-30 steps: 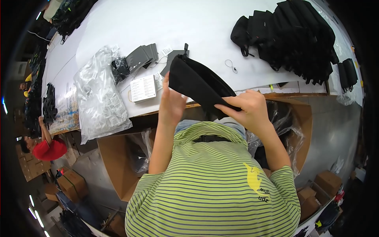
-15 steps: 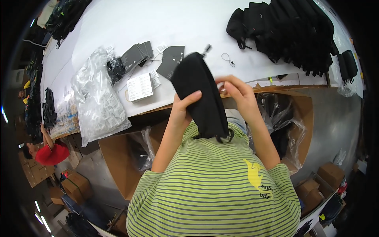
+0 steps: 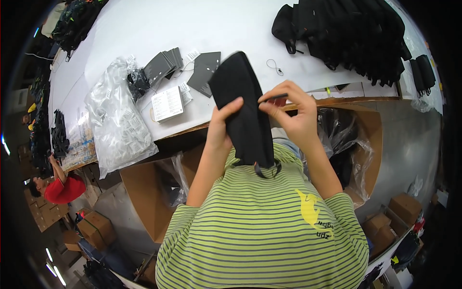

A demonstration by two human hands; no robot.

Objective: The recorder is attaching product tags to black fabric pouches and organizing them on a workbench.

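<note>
In front of my chest, a black fabric pouch (image 3: 239,91) stands upright, with small loops at its lower end. My left hand (image 3: 222,126) is closed around its left side, thumb lying across the front. Along the right edge, my right hand (image 3: 297,111) pinches a short dark zipper pull (image 3: 273,98) between thumb and fingers. The pull sticks out sideways from the pouch edge. Beyond the pouch, dark grey cards (image 3: 204,73) lie on the white table (image 3: 192,29).
A pile of black pouches (image 3: 344,36) covers the far right. Left of me lie a clear plastic bag of tags (image 3: 118,120), a white label stack (image 3: 167,104) and a thin cord loop (image 3: 275,67). Open cardboard boxes (image 3: 144,202) flank me. A person in red (image 3: 65,188) stands at left.
My right hand now grips the zipper pull, which has come from the pouch's top down along its right edge. The left hand still holds the pouch, shifted slightly.
</note>
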